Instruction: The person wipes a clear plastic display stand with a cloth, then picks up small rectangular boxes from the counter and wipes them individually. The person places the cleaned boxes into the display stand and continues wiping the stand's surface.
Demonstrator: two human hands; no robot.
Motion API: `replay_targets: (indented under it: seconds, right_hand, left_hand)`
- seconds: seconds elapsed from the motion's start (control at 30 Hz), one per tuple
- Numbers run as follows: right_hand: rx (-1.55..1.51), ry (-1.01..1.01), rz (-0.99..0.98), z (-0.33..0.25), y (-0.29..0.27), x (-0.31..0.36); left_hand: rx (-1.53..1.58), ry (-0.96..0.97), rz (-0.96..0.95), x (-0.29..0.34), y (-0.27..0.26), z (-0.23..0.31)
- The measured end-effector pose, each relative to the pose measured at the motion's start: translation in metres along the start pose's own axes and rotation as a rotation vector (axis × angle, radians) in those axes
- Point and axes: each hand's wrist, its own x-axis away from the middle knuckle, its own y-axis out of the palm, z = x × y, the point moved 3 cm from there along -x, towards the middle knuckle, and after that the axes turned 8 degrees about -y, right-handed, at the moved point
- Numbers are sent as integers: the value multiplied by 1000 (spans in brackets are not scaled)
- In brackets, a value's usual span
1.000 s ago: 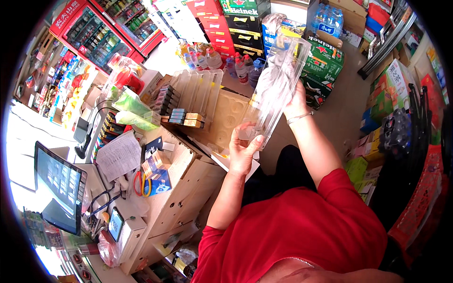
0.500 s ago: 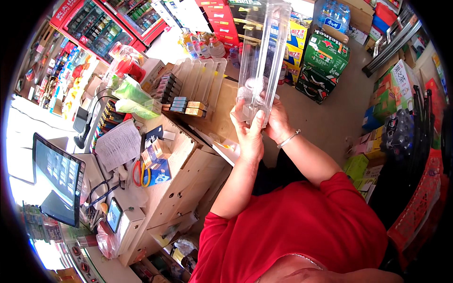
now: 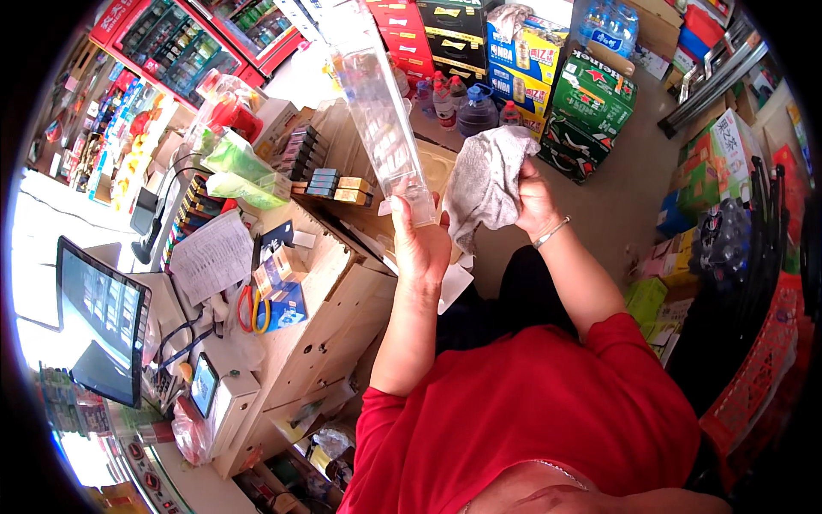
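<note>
My left hand (image 3: 419,244) grips the lower end of a long clear plastic tray (image 3: 377,120), thumb along its near edge. The tray slants up and away to the left, above the wooden counter. A crumpled grey cloth (image 3: 486,182) hangs from my right hand (image 3: 537,204), whose fingers are closed on its right side. Cloth and tray are apart, with a narrow gap between them. Below the tray, small boxed packs (image 3: 351,190) sit at the counter's far edge.
On the wooden counter (image 3: 321,283) at left lie a handwritten sheet (image 3: 211,257), orange-handled scissors (image 3: 254,308) and a monitor (image 3: 103,321). Stacked drink cartons (image 3: 591,107) and bottles (image 3: 475,111) stand on the floor ahead. A red plastic crate (image 3: 758,360) is at far right.
The tray has swung left, now in my left hand alone. My right hand has left it and moved right with the grey cloth, which was bunched at the tray's lower end.
</note>
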Motion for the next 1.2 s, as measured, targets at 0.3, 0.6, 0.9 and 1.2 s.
replay_targets:
  seconds: [0.3,0.6,0.9,1.2]
  right_hand:
    - [329,105,210,-3,-13,-17]
    - [81,133,210,29,12,-23]
    - [813,-288,-52,71,47,8]
    - [417,-417,286,21,39,-71]
  left_hand:
    - [-5,-39,130,0,-18,0]
    - [-50,-40,-24,-5,-11,-10]
    - [-53,95,83,-1,-7,-19]
    - [-671,324,73,5,-13,-18]
